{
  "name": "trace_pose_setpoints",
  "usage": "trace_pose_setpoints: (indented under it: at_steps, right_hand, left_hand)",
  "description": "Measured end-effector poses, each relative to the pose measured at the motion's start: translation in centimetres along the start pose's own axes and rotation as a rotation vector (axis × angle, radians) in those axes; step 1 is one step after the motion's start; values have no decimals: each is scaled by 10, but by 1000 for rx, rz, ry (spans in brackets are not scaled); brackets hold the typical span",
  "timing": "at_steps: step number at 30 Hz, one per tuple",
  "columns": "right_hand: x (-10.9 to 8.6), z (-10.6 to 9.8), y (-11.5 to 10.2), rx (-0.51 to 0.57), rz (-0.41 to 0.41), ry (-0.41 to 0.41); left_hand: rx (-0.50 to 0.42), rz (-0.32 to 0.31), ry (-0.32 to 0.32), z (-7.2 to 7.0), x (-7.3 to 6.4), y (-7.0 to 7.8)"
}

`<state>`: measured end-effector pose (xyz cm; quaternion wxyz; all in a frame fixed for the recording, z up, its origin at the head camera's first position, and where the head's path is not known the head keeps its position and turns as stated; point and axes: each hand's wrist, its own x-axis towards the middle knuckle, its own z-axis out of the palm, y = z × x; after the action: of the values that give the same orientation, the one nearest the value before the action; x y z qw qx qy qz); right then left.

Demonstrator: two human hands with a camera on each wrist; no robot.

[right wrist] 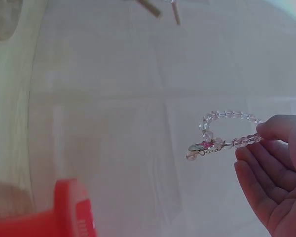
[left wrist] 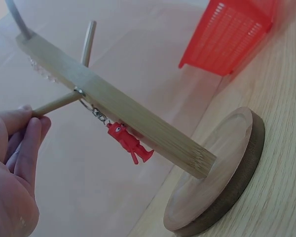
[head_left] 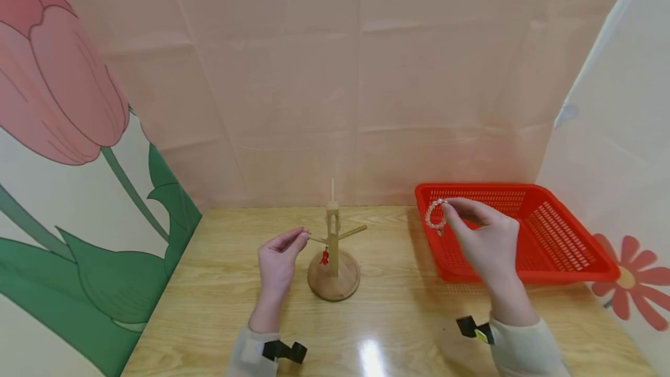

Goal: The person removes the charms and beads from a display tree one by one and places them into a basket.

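Note:
My left hand [head_left: 280,255] pinches the end of a wooden peg [left wrist: 58,103] on a small wooden stand [head_left: 334,258] with a round base. From that peg, close to the post, a red figure keychain [left wrist: 129,142] hangs by its metal ring and chain. A clear beaded strand [left wrist: 42,70] shows behind the upper post in the left wrist view. Off to the right, my right hand [head_left: 484,237] holds a beaded bracelet [right wrist: 229,114] between thumb and fingers, above the near-left part of the red basket. A small pink-and-green charm [right wrist: 201,146] dangles from the bracelet.
The red plastic basket [head_left: 581,228] with slotted walls stands at the right of the wood-grain table [head_left: 209,307]. Another peg [head_left: 353,231] sticks out to the stand's right, and one rises at its top. A pinkish sheet [head_left: 293,86] hangs behind.

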<state>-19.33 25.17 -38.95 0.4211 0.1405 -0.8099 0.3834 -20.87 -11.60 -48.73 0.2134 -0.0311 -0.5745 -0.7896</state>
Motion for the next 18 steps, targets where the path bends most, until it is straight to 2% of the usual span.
trace_pose_setpoints:
  at_steps: [10,18]
  right_hand:
    - [-14,-15,42,-109,160,-10]
    - [-24,-19,71,-207,329,-176]
  left_hand:
    - [3,-6,3,-2,1,-1]
    - [4,-7,-5,-1,0,-1]
